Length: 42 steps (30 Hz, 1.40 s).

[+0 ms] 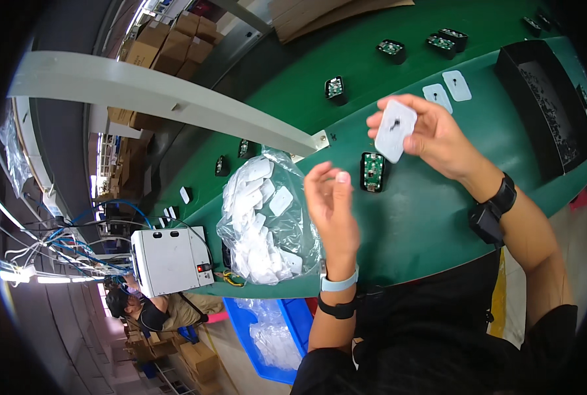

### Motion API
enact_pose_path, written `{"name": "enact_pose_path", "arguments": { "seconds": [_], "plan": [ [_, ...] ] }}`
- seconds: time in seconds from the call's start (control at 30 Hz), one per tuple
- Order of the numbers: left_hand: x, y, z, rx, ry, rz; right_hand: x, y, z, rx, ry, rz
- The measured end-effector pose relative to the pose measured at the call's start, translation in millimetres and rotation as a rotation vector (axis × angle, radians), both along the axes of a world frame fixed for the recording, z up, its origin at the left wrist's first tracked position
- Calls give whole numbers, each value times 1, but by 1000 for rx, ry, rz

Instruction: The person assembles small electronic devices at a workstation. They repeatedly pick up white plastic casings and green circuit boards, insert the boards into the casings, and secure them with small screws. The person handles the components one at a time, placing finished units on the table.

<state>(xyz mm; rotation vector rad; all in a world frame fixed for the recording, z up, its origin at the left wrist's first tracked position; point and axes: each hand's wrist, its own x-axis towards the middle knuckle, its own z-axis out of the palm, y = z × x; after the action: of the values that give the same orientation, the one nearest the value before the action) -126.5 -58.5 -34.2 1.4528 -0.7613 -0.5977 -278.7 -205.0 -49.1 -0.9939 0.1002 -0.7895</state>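
Note:
My right hand point(438, 135) holds a white plastic cover point(395, 130) with rounded corners and a small dark piece at its middle, pinched between thumb and fingers. Just below that cover, a black housing with a green circuit board point(373, 172) lies on the green work surface. My left hand point(333, 204) is raised beside the board, fingers loosely bent and apart, with nothing visible in it. To its left sits a transparent plastic bag point(277, 227) full of similar white covers. Two more white covers point(457, 85) with dark pieces on them lie beyond my right hand.
Several black housings with boards point(391, 49) stand along the far green strip point(274, 92). A black tray of small dark parts point(545, 112) is at the right. A white metal post point(175, 92) crosses the left; near it are a white box point(168, 261), cables, a blue bin point(251, 352) and a person point(155, 313).

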Motion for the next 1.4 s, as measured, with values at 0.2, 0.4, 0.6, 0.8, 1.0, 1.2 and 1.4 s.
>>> {"name": "enact_pose_path", "arguments": {
  "seconds": [0.2, 0.4, 0.6, 0.8, 1.0, 1.2, 1.4],
  "plan": [
    [6, -6, -36, 244, -571, -99, -1, -11, -5, 19, -26, -34],
    [27, -26, -20, 360, -545, -478, -2, -13, -7, 7, 23, 9],
    [28, -28, -30, 256, -144, -527, -2, -12, -8, -10, 29, 98],
    [18, -25, -15, 59, 526, -453, -1, -4, -7, 31, -39, 203],
    [22, -17, -13, -3, 614, -527, 6, 2, -11, 59, -26, 220],
    [23, -17, -9, 4, 727, -452, 3, 4, -7, 52, 4, 222],
    [26, -13, -12, -5, 633, -449, 6, 6, -9, 73, 114, 173]
  ]
}}
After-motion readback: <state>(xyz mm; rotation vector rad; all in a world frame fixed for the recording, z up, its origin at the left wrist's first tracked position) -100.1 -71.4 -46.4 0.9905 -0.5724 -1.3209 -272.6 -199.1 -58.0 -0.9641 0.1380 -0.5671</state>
